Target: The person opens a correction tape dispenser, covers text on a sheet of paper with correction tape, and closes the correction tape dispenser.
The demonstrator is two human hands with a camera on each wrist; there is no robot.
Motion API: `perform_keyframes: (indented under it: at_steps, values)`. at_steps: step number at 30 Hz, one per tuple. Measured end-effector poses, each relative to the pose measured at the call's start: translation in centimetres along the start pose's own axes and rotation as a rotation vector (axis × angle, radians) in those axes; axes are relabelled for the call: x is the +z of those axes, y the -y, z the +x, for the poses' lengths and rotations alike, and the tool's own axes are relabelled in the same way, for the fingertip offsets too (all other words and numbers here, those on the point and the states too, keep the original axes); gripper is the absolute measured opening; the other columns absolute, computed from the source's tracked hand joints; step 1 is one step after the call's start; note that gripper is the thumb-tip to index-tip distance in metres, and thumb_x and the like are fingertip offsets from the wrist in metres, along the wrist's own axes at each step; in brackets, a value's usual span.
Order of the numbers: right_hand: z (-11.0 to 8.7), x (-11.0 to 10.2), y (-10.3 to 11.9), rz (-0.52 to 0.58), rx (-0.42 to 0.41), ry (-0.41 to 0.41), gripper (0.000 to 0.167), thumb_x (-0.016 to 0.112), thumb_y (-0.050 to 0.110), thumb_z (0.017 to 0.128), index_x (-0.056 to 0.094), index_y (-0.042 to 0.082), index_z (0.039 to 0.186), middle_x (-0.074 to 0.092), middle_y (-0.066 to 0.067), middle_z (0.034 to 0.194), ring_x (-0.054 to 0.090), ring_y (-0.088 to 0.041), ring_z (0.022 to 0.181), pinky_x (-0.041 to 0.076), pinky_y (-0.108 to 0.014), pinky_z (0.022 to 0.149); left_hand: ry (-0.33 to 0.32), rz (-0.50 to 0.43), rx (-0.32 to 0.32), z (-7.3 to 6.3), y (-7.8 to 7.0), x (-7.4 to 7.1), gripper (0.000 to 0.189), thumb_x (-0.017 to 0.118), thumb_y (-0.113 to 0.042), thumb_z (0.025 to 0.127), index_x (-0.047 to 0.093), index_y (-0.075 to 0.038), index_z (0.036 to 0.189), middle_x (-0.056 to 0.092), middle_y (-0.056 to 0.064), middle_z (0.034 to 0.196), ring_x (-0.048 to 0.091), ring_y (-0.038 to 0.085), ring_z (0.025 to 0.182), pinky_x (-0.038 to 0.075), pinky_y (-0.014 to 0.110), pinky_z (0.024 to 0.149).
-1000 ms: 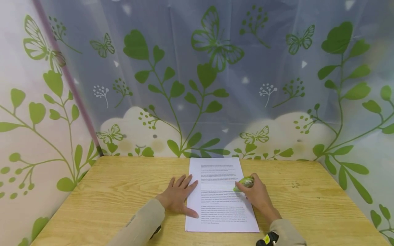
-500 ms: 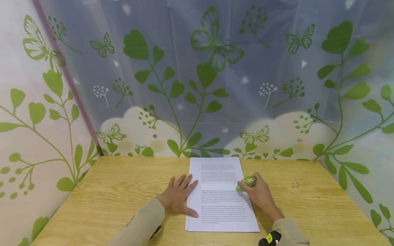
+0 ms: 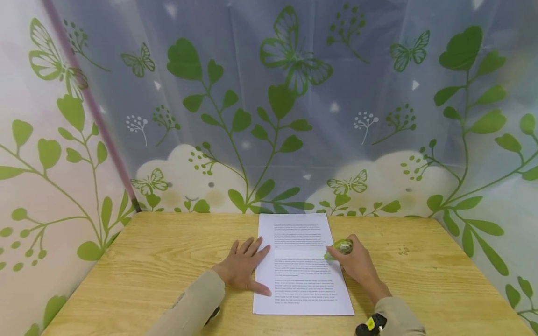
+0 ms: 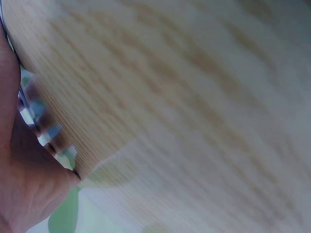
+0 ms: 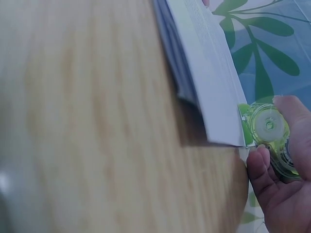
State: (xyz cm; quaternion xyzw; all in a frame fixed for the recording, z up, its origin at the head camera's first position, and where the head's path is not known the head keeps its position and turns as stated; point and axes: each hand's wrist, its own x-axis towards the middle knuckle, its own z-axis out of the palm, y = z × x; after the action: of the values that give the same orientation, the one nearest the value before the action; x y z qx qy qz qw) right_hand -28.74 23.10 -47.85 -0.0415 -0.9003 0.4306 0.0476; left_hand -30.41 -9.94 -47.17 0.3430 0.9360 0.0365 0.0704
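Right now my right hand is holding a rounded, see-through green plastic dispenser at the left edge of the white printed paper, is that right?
Not the left edge: the head view shows the see-through green plastic dispenser at the right edge of the white printed paper. Your right hand is indeed holding it.

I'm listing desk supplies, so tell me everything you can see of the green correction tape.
The correction tape has a rounded, see-through yellow-green case that looks plastic, with a pale round spool inside and a solid green piece at one end. The right hand pinches it over the right edge of the papers, green end toward the print. Whether its tip touches the page is unclear.
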Motion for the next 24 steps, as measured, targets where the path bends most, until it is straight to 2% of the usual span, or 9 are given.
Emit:
perform_keyframes:
  at_steps: [8,19,24]
  values:
    - [-0.1,-0.3,0.2,0.012,0.015,0.009,0.048,0.070,0.039,0.087,0.040,0.004,0.097,0.055,-0.010,0.081,0.049,-0.016,0.060,0.041,-0.029,0.051,-0.015,-0.009,0.021,0.0,0.2,0.2,0.116,0.051,-0.085,0.068,0.020,-0.013,0.153,0.011,0.020,0.157,0.011,0.042,0.141,0.009,0.066,0.105]
    - [0.0,-0.3,-0.2,0.009,0.007,-0.002,0.049,0.070,0.041,0.086,0.040,0.003,0.099,0.054,-0.010,0.082,0.049,-0.017,0.062,0.040,-0.029,0.052,-0.004,0.015,-0.004,0.0,-0.1,-0.2,0.115,0.053,-0.084,0.068,0.020,-0.015,0.154,0.011,0.017,0.157,0.012,0.040,0.141,0.011,0.064,0.106]
    - [0.2,-0.5,-1.1,0.188,0.077,-0.017,0.058,0.067,0.049,0.086,0.042,0.002,0.110,0.058,-0.010,0.081,0.055,-0.017,0.063,0.046,-0.028,0.056,0.002,0.003,-0.004,0.0,0.0,-0.1,0.116,0.052,-0.085,0.068,0.018,-0.015,0.154,0.010,0.017,0.158,0.010,0.040,0.142,0.010,0.064,0.106]
